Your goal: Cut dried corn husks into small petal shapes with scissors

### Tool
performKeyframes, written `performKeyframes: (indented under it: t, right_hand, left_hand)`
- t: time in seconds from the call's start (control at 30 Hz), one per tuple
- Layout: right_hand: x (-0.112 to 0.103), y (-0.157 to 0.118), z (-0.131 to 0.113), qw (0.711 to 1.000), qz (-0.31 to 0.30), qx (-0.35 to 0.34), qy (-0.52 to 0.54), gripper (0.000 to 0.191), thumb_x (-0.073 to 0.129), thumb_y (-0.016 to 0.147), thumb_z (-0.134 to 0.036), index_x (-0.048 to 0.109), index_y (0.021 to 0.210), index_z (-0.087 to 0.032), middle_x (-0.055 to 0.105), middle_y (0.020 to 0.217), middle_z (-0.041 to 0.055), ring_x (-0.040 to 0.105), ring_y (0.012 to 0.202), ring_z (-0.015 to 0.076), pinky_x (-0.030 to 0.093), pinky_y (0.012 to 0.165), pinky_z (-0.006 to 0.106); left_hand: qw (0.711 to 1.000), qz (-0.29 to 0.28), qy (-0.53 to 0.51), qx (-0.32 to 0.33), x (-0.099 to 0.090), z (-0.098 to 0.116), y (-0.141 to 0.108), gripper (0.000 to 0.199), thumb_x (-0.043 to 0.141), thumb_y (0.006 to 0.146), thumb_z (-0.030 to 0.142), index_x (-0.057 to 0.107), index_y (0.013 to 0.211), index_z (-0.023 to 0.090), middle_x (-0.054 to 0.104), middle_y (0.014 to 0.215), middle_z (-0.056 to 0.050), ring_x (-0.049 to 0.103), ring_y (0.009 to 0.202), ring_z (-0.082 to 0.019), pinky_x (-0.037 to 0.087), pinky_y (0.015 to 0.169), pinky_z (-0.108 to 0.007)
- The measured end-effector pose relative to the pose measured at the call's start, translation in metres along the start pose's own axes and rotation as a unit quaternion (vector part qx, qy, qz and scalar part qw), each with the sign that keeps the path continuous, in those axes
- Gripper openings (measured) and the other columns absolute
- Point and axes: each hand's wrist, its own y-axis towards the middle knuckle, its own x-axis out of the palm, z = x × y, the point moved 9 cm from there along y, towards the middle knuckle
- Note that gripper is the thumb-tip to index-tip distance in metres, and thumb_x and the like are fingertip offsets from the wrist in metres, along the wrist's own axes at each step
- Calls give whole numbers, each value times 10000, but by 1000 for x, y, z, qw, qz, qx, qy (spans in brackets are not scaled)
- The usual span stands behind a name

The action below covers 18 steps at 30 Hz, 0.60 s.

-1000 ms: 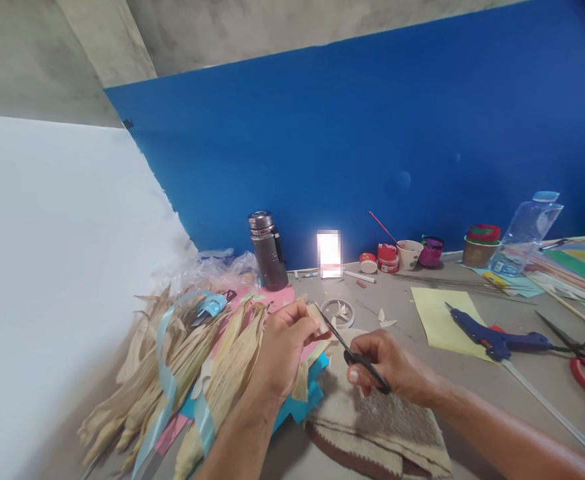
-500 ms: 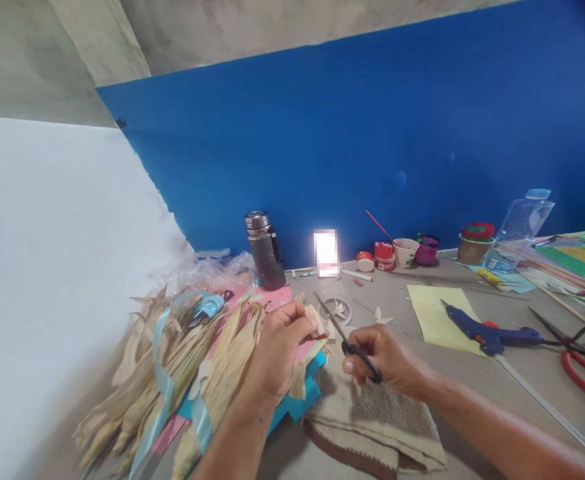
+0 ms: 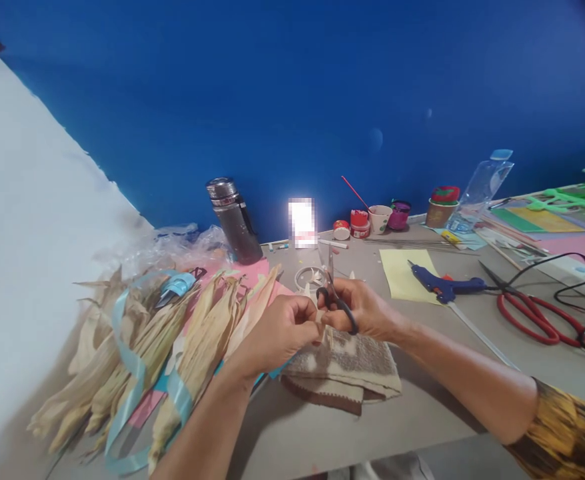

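My left hand point(image 3: 290, 330) is closed in a pinch on a small pale piece of corn husk point(image 3: 319, 315), mostly hidden by the fingers. Close against it, my right hand point(image 3: 365, 308) grips black-handled scissors point(image 3: 341, 312), their blades pointing up and away. Below both hands lies a folded brown-and-cream cloth point(image 3: 340, 363). Dried corn husks point(image 3: 212, 327) are heaped to the left, with a light blue ribbon point(image 3: 122, 333) looped over them. Just beyond the hands, a roll of tape point(image 3: 300, 275) lies flat with small husk cuttings inside its ring.
A dark thermos point(image 3: 235, 223) stands at the back near crumpled plastic point(image 3: 182, 247). Rightward are paint jars point(image 3: 360, 225), a paper cup point(image 3: 380, 220), a tilted clear bottle point(image 3: 482, 190), yellow paper point(image 3: 397, 277), a blue glue gun point(image 3: 442, 283) and red-handled scissors point(image 3: 532, 320) beside black cable.
The view has tipped down and turned slightly right. My hands have come together, and the scissors' blades have swung from pointing up-left to nearly straight away from me. Both hands keep their holds.
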Motion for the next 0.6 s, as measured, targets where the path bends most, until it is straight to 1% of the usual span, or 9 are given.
performKeyframes:
  t: [0.07,0.1,0.17,0.23,0.3,0.37,0.4,0.5,0.6]
  right_hand:
    - [1,0,0,1000,-4,4,-17,217,711,621,-205,597,800,-158,510,661,-36,400,585,91,319,517,211]
    - [-1,0,-1,1000,8,1,-18,212,709,613,-201,594,785,-159,498,648,-41,387,571,87,310,509,211]
    - [-9,1,-2,998,60,-17,6,208,713,611,-215,596,774,-160,496,634,-43,380,555,84,304,499,212]
    - [-22,0,-2,989,131,-41,56,224,724,627,-253,603,791,-161,520,642,-37,403,562,89,325,506,214]
    - [-32,-1,2,974,188,-63,112,253,741,641,-291,610,814,-162,543,660,-30,435,579,97,357,527,220]
    - [-37,-2,6,960,222,-78,153,273,759,644,-311,612,820,-163,556,678,-25,460,595,102,381,548,226]
    - [-37,-2,8,955,232,-81,164,278,765,647,-316,614,825,-165,563,688,-22,472,602,105,391,556,228]
    - [-33,-6,8,948,253,-84,174,286,770,657,-326,614,844,-176,579,703,-19,499,609,114,408,560,232]
    - [-27,-10,2,947,258,-80,173,297,770,629,-321,597,829,-186,570,674,-26,488,571,113,399,530,234]
  left_hand:
    - [1000,1,16,2,0,0,0,152,676,683,201,563,583,183,601,594,-5,529,599,-147,379,581,-248]
    - [1000,7,20,7,-1,1,1,154,679,694,208,566,594,180,601,598,-5,529,603,-144,379,582,-245]
    - [999,30,3,19,-4,3,2,147,688,725,235,586,639,172,605,621,-6,541,625,-139,388,597,-239]
    - [996,56,-70,23,-4,1,5,165,717,735,283,607,697,166,611,661,-8,572,661,-143,426,638,-246]
    - [980,74,-183,13,2,-4,8,231,759,714,337,608,739,163,613,703,-11,599,687,-152,476,689,-278]
    - [955,92,-281,6,12,-11,11,278,786,694,361,605,765,162,618,737,-17,597,683,-147,500,698,-299]
    - [943,102,-317,6,17,-13,12,282,789,696,360,610,782,161,617,743,-17,590,678,-139,498,681,-288]
    - [914,137,-382,13,25,-18,14,245,774,722,335,630,799,153,586,694,3,543,624,-102,452,602,-230]
    - [904,152,-398,17,25,-21,15,199,757,726,293,638,773,140,564,655,16,504,579,-79,413,571,-211]
